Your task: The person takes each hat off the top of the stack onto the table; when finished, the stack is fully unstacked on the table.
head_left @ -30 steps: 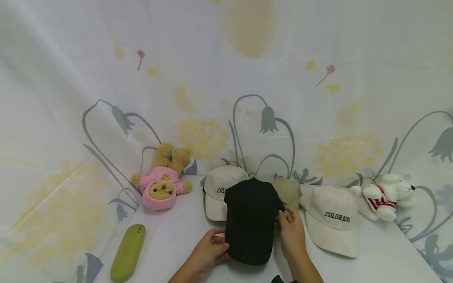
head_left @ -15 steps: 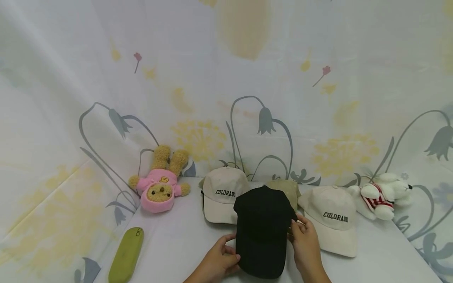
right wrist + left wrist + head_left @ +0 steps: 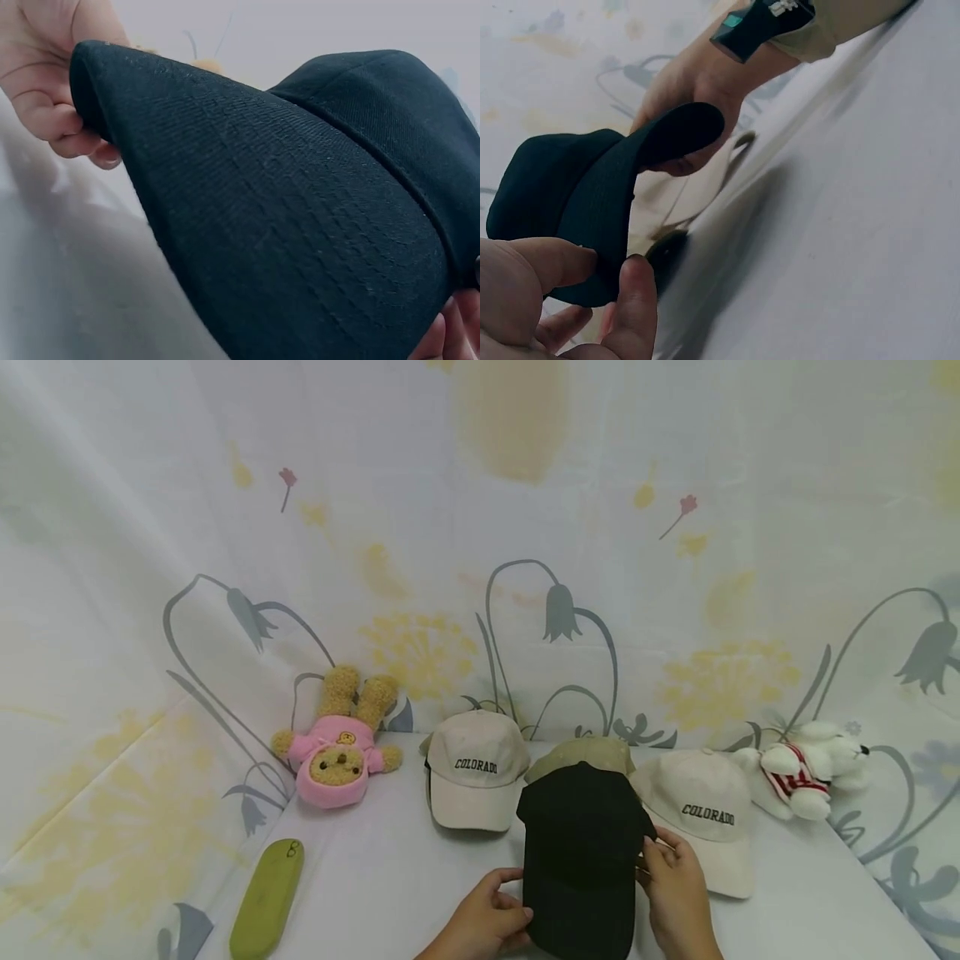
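Left hand [image 3: 491, 917] pinches the black cap [image 3: 581, 852] by its brim [image 3: 262, 195]; right hand [image 3: 678, 889] grips its opposite side, above the table [image 3: 367, 868].

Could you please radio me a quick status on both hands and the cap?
Left hand pinching black cap by brim; right hand holding opposite side. Black cap held above table. Nothing visibly in the way; khaki cap behind.
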A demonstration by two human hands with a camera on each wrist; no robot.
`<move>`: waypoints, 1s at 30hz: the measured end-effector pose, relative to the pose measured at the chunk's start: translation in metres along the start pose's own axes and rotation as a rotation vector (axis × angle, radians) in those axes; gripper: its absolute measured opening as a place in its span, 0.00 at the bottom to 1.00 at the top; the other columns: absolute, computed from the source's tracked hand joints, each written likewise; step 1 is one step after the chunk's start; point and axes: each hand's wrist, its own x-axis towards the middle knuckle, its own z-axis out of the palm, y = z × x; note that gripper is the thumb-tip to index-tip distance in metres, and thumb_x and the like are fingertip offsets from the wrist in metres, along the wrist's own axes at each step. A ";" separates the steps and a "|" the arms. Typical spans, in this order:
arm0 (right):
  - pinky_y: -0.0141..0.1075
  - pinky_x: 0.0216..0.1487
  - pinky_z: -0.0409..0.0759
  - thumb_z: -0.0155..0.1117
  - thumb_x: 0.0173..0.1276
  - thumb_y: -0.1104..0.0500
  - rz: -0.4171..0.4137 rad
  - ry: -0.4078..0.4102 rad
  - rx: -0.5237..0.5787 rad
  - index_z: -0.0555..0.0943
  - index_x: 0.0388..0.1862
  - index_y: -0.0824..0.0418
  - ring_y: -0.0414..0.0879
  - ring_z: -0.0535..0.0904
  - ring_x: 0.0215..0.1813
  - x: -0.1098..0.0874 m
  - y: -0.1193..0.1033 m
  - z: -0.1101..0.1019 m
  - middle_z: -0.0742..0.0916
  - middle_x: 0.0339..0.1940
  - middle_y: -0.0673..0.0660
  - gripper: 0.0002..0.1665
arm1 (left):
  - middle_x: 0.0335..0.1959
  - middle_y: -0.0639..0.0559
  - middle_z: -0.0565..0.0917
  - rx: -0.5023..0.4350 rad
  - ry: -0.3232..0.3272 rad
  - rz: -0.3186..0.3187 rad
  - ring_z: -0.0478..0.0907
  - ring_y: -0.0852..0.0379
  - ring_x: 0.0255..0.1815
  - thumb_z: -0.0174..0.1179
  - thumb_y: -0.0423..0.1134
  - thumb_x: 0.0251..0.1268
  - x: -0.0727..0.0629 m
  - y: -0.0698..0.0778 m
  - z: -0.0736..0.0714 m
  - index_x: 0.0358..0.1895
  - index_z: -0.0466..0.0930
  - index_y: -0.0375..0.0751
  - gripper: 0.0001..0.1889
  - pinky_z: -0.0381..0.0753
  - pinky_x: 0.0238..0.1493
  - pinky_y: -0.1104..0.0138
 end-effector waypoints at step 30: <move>0.32 0.36 0.84 0.59 0.80 0.51 0.107 0.168 -0.115 0.64 0.71 0.69 0.37 0.84 0.36 -0.003 0.004 -0.063 0.86 0.35 0.44 0.32 | 0.32 0.52 0.85 0.160 -0.062 0.049 0.85 0.57 0.30 0.70 0.34 0.64 0.001 -0.003 0.050 0.62 0.77 0.47 0.23 0.85 0.37 0.63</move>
